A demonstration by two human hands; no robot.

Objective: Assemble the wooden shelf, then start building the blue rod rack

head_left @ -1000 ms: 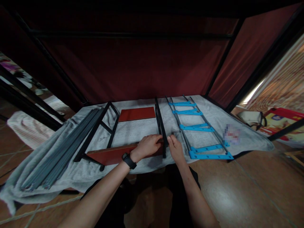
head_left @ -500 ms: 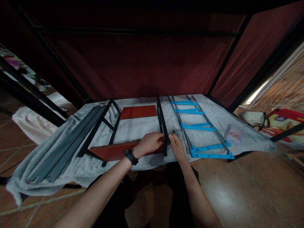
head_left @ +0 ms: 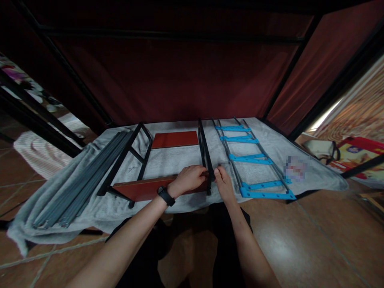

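My left hand (head_left: 191,177), a black watch on its wrist, curls over the right end of a reddish-brown board (head_left: 141,189). This board stands on edge between a left black metal frame (head_left: 121,167) and a right black metal frame (head_left: 206,149). On the outer side of the right frame, my right hand (head_left: 223,182) is closed, thumb and fingers pinched against the bar near the board's end. Whatever small thing those fingers may hold is hidden. A second reddish-brown board (head_left: 175,139) spans the far side between the frames.
Grey metal tubes (head_left: 87,180) lie in a bundle at the left on the grey blanket (head_left: 168,164). To the right is a rack of thin rods with blue plastic crosspieces (head_left: 251,159). A blurred packet (head_left: 295,169) rests beyond it. Dark red panels (head_left: 180,80) rise behind.
Both hands stay at the same corner of the board and frame. My right fingers have shifted slightly at the bar; the view has moved a little.
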